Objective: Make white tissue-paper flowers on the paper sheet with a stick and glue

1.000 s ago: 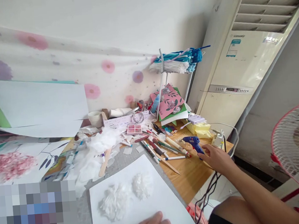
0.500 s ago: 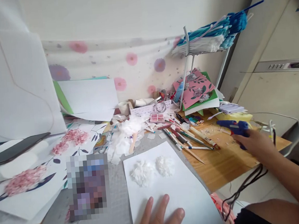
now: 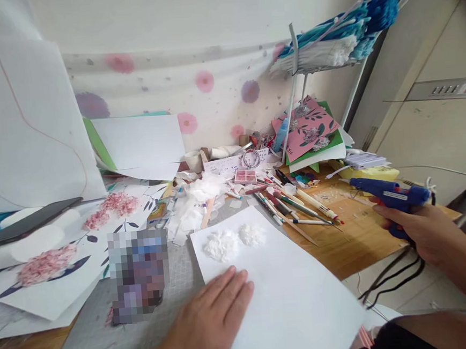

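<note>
Glue gun: the blue glue gun (image 3: 394, 194) is in the right hand, nozzle pointing left over the desk; it looks larger and more fully in view than half a second ago.
Right hand: the right hand (image 3: 433, 231) has its fingers wrapped round the grip.
Left hand: the left hand (image 3: 211, 313), earlier spread, now lies fingers together on the white sheet (image 3: 290, 288).
Tufts: two white tufts (image 3: 222, 245) sit just beyond those fingertips.
Edges: desk wood (image 3: 344, 254) shows between pens (image 3: 287, 205) and right hand; dark cables (image 3: 398, 272) hang past its near edge.
</note>
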`<state>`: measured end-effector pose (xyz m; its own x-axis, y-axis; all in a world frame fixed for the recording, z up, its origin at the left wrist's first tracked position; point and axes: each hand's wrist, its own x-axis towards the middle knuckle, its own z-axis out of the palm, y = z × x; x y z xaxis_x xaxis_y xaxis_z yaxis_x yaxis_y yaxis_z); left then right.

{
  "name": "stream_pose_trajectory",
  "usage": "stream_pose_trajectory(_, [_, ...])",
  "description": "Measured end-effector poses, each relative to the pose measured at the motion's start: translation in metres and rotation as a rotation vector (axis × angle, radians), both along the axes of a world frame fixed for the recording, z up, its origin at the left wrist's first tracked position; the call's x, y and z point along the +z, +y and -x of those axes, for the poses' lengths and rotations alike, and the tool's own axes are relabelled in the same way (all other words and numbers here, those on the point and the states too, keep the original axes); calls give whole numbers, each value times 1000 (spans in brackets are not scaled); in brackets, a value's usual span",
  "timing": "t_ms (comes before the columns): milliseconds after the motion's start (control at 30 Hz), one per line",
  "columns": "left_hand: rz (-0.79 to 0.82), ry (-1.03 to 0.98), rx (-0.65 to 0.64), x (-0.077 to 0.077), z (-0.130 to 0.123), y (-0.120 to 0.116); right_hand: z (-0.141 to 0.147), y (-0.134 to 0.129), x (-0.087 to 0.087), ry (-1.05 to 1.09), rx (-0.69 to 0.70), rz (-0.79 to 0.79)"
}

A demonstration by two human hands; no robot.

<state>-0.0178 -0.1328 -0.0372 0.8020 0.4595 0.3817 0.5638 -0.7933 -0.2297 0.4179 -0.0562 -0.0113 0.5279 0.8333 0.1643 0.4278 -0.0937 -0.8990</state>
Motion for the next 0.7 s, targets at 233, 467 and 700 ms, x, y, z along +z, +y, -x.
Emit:
stream_pose_trajectory(233, [375,209,224,8,-3,15,51,-23,16,233,242,46])
stream_pose_trajectory(467, [487,181,96,39,-13,9,116,-34,10,33,666,310])
stream_pose_trajectory(700, [72,-227,-136,-8,-41,5,163,-15,8,-279,1041,344])
